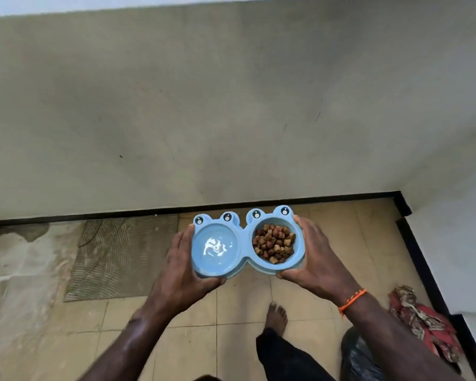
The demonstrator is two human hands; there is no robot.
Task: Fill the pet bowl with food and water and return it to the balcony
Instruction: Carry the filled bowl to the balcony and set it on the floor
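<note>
My left hand (188,268) and right hand (315,257) grip the blue plastic frog-shaped double pet bowl (245,243) above the tiled floor (239,306); tilting its 2 wells could slop water (215,247) onto kibble (274,243).

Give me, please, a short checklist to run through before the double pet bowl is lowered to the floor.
1. Food side filled: ok, kibble fills the right compartment.
2. Water side filled: ok, the left compartment shows a glinting liquid surface.
3. Grip secure: ok, left hand and right hand each hold one end of the pet bowl.
4. Bowl level: ok, nothing visibly spilling.
5. Landing spot free: ok, bare floor tiles lie below; the mat sits to the left.
6. This is the balcony: cannot tell.
</note>
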